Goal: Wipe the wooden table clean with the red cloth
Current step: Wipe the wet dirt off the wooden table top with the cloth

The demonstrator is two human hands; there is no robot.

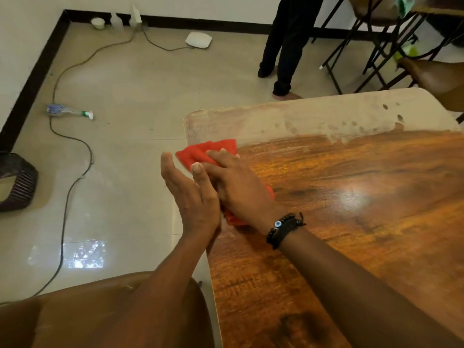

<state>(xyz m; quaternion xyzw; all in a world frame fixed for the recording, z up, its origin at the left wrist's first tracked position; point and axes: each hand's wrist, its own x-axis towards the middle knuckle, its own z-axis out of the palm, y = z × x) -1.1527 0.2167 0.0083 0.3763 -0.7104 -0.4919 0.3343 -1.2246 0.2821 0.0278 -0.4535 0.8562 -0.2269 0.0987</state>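
The red cloth (209, 150) lies at the wooden table's (351, 197) left edge, partly hanging over it. My right hand (236, 182), with a beaded bracelet on the wrist, presses flat on the cloth. My left hand (190, 197) is held open and cupped just off the table's left edge, beside the cloth, with its thumb touching my right hand. A pale dusty band covers the table's far strip; the near part is glossy brown.
A brown chair seat (75, 315) is below my left arm. On the tiled floor lie a spray bottle (69, 111), a long cable (75, 182) and a dark basket (17, 182). A person's legs (283, 46) stand beyond the table, folding chairs (376, 41) at far right.
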